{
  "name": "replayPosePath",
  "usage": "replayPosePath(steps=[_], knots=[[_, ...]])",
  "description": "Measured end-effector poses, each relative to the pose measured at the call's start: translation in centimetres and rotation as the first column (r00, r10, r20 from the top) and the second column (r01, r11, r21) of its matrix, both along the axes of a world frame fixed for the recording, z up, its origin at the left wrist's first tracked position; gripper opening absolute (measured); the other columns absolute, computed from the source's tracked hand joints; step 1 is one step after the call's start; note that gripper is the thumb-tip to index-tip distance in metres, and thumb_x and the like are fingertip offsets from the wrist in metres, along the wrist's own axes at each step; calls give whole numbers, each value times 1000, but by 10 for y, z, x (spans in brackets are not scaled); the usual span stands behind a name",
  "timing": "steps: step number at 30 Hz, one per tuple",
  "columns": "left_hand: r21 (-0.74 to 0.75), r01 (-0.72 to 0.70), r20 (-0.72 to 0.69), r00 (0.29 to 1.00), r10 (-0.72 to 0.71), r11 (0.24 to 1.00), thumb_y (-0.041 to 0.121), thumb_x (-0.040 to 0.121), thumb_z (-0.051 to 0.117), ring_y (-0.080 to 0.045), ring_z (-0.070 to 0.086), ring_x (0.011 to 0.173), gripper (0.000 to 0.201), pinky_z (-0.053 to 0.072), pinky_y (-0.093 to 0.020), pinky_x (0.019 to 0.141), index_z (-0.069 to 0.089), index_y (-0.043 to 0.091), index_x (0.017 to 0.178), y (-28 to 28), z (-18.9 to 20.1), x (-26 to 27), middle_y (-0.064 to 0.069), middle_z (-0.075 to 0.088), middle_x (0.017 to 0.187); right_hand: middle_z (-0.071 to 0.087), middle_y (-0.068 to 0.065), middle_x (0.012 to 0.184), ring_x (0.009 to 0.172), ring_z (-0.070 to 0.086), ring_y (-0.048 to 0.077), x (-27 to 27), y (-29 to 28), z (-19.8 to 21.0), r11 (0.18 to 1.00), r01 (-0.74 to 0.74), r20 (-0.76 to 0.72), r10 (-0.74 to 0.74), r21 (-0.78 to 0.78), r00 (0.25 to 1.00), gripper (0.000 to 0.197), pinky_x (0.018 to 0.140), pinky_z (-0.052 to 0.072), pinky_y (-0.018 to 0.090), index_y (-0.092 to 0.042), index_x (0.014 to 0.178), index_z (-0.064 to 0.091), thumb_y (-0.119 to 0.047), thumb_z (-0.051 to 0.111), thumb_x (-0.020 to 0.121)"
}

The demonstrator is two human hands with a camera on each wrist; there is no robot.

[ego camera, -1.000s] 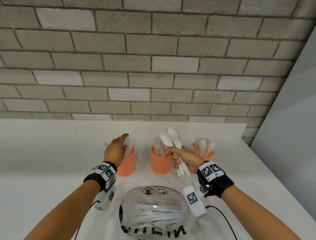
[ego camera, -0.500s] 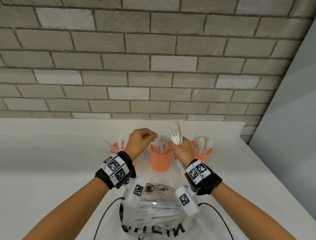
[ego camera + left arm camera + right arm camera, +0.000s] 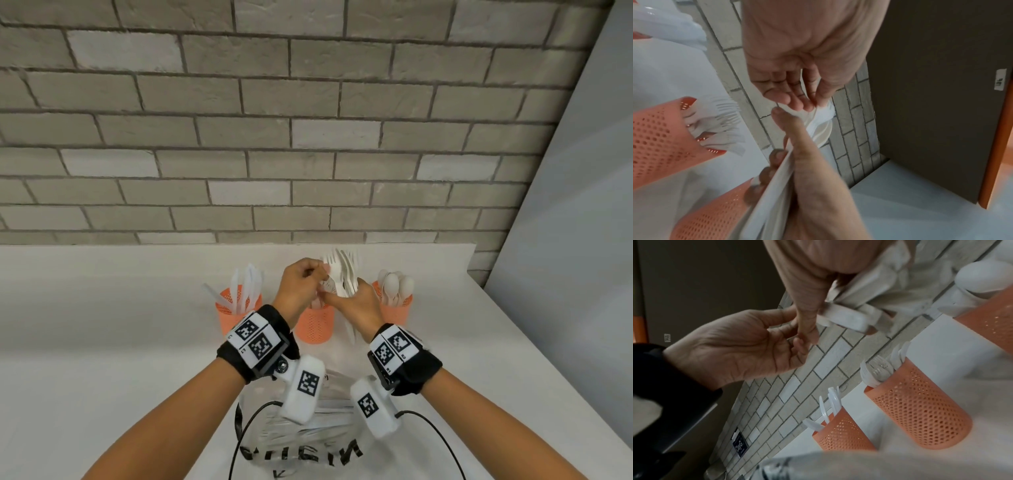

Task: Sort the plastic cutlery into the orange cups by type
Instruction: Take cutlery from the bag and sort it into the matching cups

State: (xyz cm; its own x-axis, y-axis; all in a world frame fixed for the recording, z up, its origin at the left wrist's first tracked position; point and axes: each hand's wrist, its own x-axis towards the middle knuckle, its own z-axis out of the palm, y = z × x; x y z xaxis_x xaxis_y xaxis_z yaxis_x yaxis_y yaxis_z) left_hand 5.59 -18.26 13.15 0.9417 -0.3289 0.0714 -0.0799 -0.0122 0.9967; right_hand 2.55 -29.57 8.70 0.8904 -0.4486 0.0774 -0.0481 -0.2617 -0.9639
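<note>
Three orange mesh cups stand in a row by the wall. The left cup point(image 3: 236, 313) holds knives, the middle cup point(image 3: 313, 327) forks, the right cup point(image 3: 397, 310) spoons. My right hand point(image 3: 346, 298) grips a bundle of white cutlery point(image 3: 344, 270) by the handles, upright above the middle cup. My left hand point(image 3: 320, 275) pinches one white piece at the head end of that bundle. In the left wrist view its fingertips point(image 3: 797, 104) close on the piece. The right wrist view shows the handle ends point(image 3: 844, 318) below my right hand.
A clear plastic bag point(image 3: 308, 435) with more white cutlery lies on the white counter point(image 3: 102, 342) just in front of me, under both wrists. The brick wall point(image 3: 308, 137) rises right behind the cups. A grey panel point(image 3: 565, 240) bounds the counter on the right.
My left hand left the knife cup and came right to the bundle, now pinching a piece. My right hand carried the bundle up over the middle cup.
</note>
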Motion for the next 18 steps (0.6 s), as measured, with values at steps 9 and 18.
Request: replayPosePath(steps=[9, 18], knots=[[-374, -189, -180, 975, 128, 908, 15, 101, 32, -17, 61, 73, 19, 48, -28, 70, 41, 22, 86, 19, 23, 14, -6, 63, 82, 49, -8, 53, 37, 40, 4, -23, -3, 3, 984, -99, 18, 98, 149, 995, 26, 38, 33, 22, -18, 78, 59, -33, 79, 71], [-276, -329, -470, 866, 172, 903, 31, 102, 23, -15, 44, 56, 36, 40, -24, 51, 51, 10, 100, 14, 0, 18, -5, 46, 66, 40, -4, 48, 32, 32, 3, -32, 24, 5, 825, -448, -88, 504, 345, 859, 21, 32, 29, 15, -14, 76, 49, -8, 68, 83]])
